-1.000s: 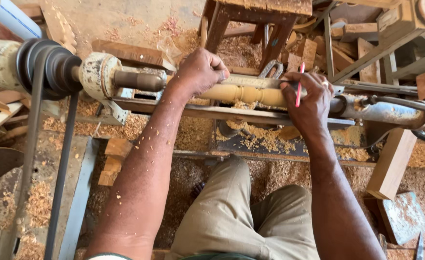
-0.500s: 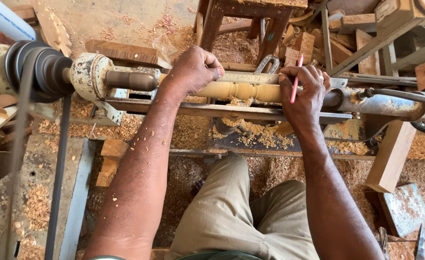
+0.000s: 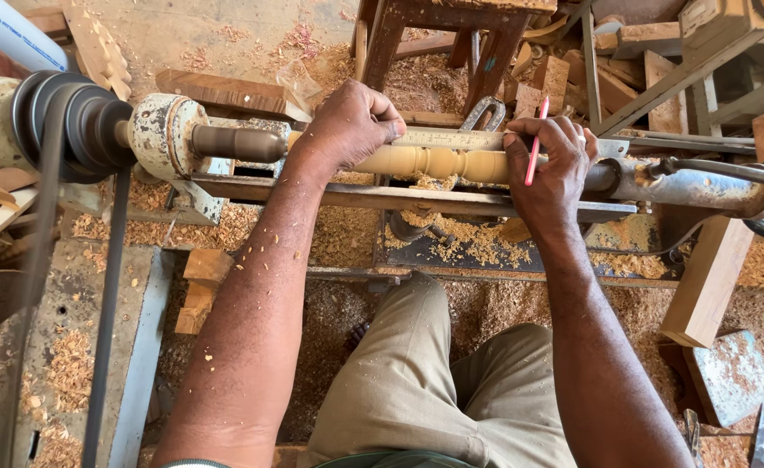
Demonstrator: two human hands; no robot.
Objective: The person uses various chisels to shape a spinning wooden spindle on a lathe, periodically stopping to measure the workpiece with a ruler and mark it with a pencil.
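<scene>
A pale turned wooden spindle (image 3: 438, 161) sits mounted in a lathe (image 3: 165, 139), running left to right. My left hand (image 3: 347, 126) presses a metal ruler (image 3: 451, 139) against the spindle's top near its left end. My right hand (image 3: 551, 169) holds a red pencil (image 3: 535, 143) upright, its tip at the ruler's edge near the spindle's right end. Both forearms are dusted with wood chips.
A belt pulley (image 3: 66, 121) turns the lathe at left; the tailstock (image 3: 702, 186) is at right. A wooden stool (image 3: 438, 39) and stacked wood offcuts (image 3: 607, 74) stand behind. Shavings cover the floor; a wooden block (image 3: 702, 277) leans at right. My knee (image 3: 417, 373) is below.
The camera view has shifted slightly. Both hands stay on the spindle; the right hand and pencil have edged a little along the ruler.
</scene>
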